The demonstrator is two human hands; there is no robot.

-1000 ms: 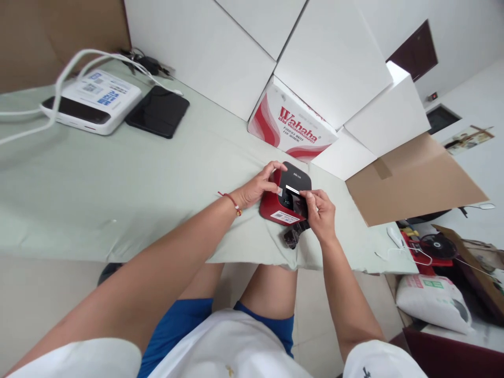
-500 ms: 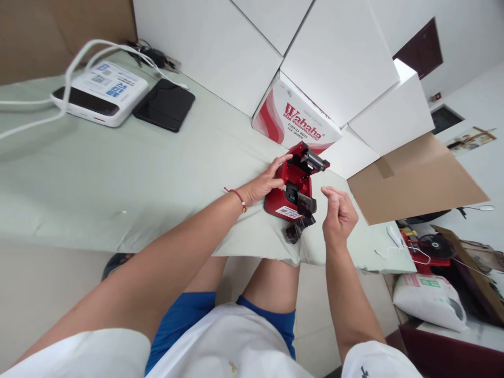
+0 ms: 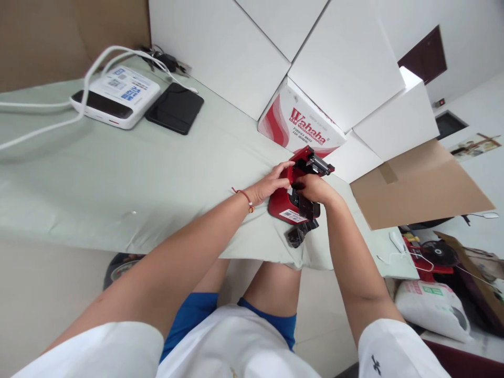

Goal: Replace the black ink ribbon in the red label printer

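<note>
A small red printer (image 3: 279,203) with a black inside sits near the table's front edge, its lid (image 3: 305,154) raised and a roller showing under it. My left hand (image 3: 271,185) grips the printer's left side, thumb and fingers on its rim. Into the opening reaches my right hand (image 3: 315,188), fingers bent; the fingertips and anything between them are hidden. A dark flap (image 3: 306,208) stands at the printer's front right. Just in front of the printer lies a black bundled cable or adapter (image 3: 297,236).
Behind the printer stands a Wahaha water carton (image 3: 287,118) against white boxes (image 3: 338,63). At the left are a white router-like device (image 3: 136,86) with white cables and a black phone (image 3: 177,109). A cardboard flap (image 3: 429,184) rises at the right.
The printer's lid has swung up from closed. My right hand moved away to the right, then came back into the opening. My left hand has stayed on the printer's left side.
</note>
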